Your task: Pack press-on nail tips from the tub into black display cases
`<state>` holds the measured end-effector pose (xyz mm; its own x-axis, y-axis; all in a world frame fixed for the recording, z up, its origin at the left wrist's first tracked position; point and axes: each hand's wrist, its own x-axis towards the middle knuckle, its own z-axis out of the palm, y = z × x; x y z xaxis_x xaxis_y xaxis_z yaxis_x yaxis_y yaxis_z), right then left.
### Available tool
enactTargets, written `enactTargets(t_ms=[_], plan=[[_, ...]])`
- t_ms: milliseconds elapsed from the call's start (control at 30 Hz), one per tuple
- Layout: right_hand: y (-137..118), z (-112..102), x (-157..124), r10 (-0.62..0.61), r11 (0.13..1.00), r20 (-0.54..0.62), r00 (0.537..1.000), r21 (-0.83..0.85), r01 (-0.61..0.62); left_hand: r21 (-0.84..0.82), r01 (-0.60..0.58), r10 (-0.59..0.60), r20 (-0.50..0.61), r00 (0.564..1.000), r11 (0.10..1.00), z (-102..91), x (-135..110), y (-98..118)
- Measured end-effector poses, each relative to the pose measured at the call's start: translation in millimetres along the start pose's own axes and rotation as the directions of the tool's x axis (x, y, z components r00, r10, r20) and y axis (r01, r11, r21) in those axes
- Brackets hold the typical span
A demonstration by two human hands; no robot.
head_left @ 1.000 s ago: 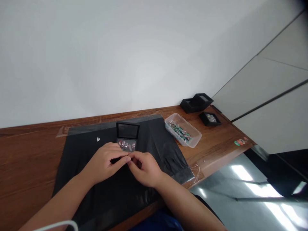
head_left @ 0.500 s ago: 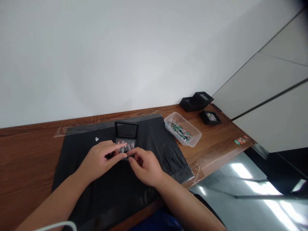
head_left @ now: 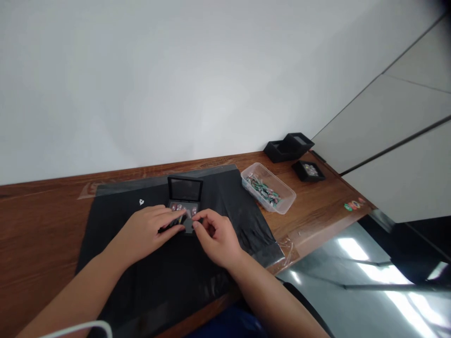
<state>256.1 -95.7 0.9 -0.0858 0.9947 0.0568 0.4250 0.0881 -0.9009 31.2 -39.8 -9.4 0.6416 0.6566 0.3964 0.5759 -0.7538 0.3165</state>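
Lid (head_left: 185,188) raised, seemingly for access, the black case (head_left: 189,230) sits on the dark sheet (head_left: 169,281), with the left hand (head_left: 150,232) spread over its left side, perhaps to steady it, and the right hand (head_left: 218,239) near-pinched at its right edge, any grip there impossible to tell.

We believe this is a workplace, maybe a small workshop or an office corner, but we cannot tell which. We see a wooden table (head_left: 38,234) against a plain white wall (head_left: 176,84), a black protective sheet (head_left: 158,286), a plastic tub (head_left: 288,203) of small pieces, and a shiny grey floor (head_left: 324,274).
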Motion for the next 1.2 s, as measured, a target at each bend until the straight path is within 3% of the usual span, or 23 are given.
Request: enactTargets(t_ms=[267, 667, 1200], plan=[[-1.6, -3.2, 1.0, -0.011, 1.000, -0.026, 1.000, 0.019, 0.012, 0.080, -0.045, 0.039, 0.071, 0.997, 0.996, -2.0, 0.9, -3.9], [1.6, -0.4, -0.8, 0.005, 0.999, 0.042, 0.999, 0.049, -0.007, -0.038, 0.002, 0.000, 0.049, 0.999, 0.999, 4.4, -0.7, -5.9], [-1.5, -0.6, -3.4, -0.038, 0.997, 0.092, 0.995, -0.060, 0.044, 0.041, 0.024, -0.027, 0.083, 0.996, 0.999, 3.4, 0.8, -2.8]])
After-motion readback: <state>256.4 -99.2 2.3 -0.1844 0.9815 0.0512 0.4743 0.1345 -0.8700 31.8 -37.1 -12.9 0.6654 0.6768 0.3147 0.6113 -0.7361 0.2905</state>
